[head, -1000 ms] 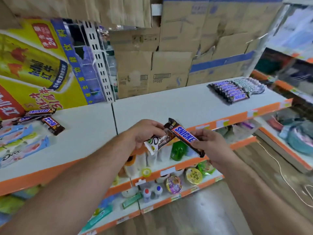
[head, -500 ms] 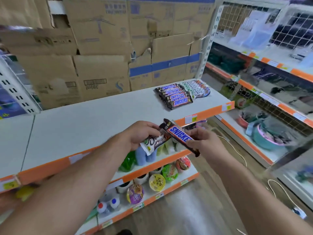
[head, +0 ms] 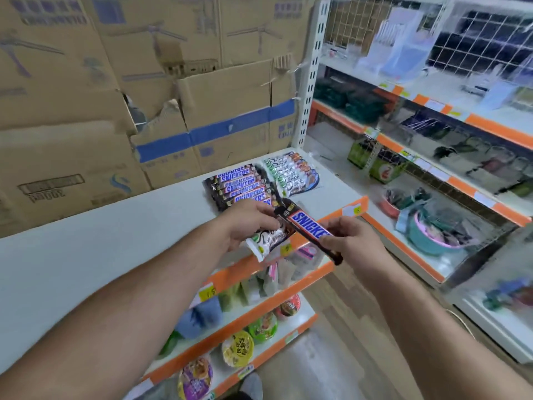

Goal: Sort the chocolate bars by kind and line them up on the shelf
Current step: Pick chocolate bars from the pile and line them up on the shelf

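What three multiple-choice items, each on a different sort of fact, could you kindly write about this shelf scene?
1. Where does the row of Snickers bars lie relative to the row of white-wrapped bars?
A. left of it
B. right of it
C. stacked on it

2. What colour is the shelf's front edge?
A. green
B. orange
C. black

3. What is the right hand doing?
A. hanging empty
B. lying flat on the shelf
C. pinching a single Snickers bar

Answers:
1 A, the two rows lie side by side, with the Snickers on the left.
2 B, the strip along the front is orange.
3 C, its fingers close on the bar's lower end.
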